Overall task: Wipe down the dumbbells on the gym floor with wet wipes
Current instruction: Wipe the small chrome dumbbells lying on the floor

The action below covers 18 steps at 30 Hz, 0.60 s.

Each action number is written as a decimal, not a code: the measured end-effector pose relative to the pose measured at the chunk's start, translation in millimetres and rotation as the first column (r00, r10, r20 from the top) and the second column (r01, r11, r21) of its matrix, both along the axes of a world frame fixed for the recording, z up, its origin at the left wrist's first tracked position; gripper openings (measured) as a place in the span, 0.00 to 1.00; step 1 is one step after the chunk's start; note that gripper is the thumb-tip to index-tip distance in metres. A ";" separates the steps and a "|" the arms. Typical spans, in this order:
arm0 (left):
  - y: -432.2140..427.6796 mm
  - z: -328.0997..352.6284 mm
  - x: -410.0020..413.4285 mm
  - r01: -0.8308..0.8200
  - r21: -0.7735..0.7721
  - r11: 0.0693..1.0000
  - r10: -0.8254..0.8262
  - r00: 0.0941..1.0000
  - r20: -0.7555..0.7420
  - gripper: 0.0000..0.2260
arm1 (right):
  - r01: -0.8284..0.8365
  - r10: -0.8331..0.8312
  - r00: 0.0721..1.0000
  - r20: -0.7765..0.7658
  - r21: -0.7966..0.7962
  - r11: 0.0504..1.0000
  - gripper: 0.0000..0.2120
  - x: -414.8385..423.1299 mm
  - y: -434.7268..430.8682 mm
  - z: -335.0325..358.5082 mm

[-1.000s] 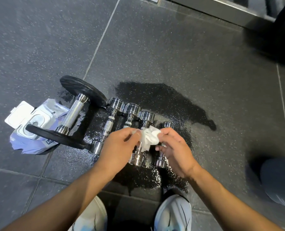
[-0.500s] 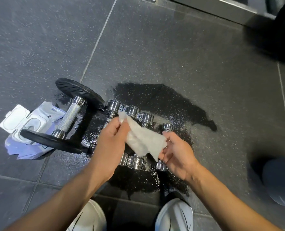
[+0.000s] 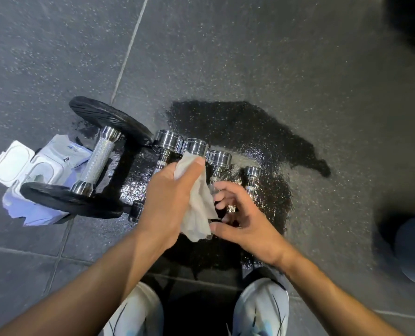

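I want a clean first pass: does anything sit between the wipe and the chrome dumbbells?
Nothing visible does: the left hand holds the wipe directly over a chrome dumbbell, and the right hand is beside the wipe.

Wipe (image 3: 196, 209) now in left hand (image 3: 170, 202) — right hand (image 3: 247, 224) loose, fingers (image 3: 227, 190) apart.

Nothing legible is showing: the wipes pack (image 3: 56, 152), lying at the left, is carrying small dark print too blurred to read.

Speckled floor (image 3: 274, 57) carries chrome dumbbells (image 3: 219, 158), one plate-loaded dumbbell (image 3: 97, 158) and a wipes pack (image 3: 46, 166)
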State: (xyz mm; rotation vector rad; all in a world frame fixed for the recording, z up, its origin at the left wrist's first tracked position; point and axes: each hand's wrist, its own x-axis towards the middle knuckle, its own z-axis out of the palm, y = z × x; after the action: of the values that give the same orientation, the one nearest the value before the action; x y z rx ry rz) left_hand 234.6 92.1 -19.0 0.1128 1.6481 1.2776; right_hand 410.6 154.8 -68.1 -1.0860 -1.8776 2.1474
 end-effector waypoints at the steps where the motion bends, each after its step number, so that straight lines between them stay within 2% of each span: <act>1: 2.7 2.6 -0.4 -0.002 -0.016 1.000 0.002 1.000 0.009 0.13 | 0.002 -0.002 1.000 -0.010 0.018 1.000 0.36 -0.4 -2.7 0.8; 4: 6.6 7.0 -1.0 0.021 -0.022 1.000 -0.020 0.998 0.054 0.13 | 0.052 -0.051 0.998 -0.049 0.022 0.998 0.32 -4.2 -5.1 2.5; 8: 5.4 14.5 -1.8 0.114 0.017 0.993 -0.115 0.985 0.131 0.15 | 0.205 -0.203 0.978 -0.049 0.035 0.978 0.15 -4.5 5.4 6.2; 10: 1.5 18.0 -4.1 0.175 0.035 0.984 -0.178 0.974 0.139 0.15 | 0.189 -0.190 0.982 -0.003 0.122 0.974 0.05 -2.2 9.9 6.8; 13: -5.2 19.1 -7.3 0.257 0.055 0.965 -0.260 0.963 0.068 0.19 | 0.216 -0.227 0.972 0.056 0.154 0.964 0.06 3.8 9.1 4.7; 14: -6.7 18.3 -7.9 0.266 0.047 0.963 -0.267 0.964 0.018 0.22 | 0.282 -0.295 0.952 0.079 0.142 0.949 0.06 4.2 8.1 4.2; 16: -8.3 18.4 -8.6 0.226 0.031 0.974 -0.225 0.973 -0.056 0.23 | 0.423 -0.474 0.859 0.195 0.254 0.870 0.07 7.1 9.7 0.9; 17: -8.9 19.0 -9.0 0.201 0.032 0.979 -0.198 0.977 -0.074 0.23 | 0.403 -0.505 0.814 0.286 0.348 0.846 0.09 10.2 13.4 -3.6; 18: -8.9 18.6 -9.6 0.186 0.031 0.982 -0.182 0.979 -0.092 0.22 | 0.305 -0.476 0.779 0.409 0.416 0.857 0.11 12.5 17.5 -5.9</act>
State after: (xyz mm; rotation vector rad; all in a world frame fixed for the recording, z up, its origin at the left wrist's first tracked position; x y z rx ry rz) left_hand 225.0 83.2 -0.5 0.3433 1.6467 1.1780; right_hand 423.1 172.3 -74.0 -1.8817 -1.8555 1.3371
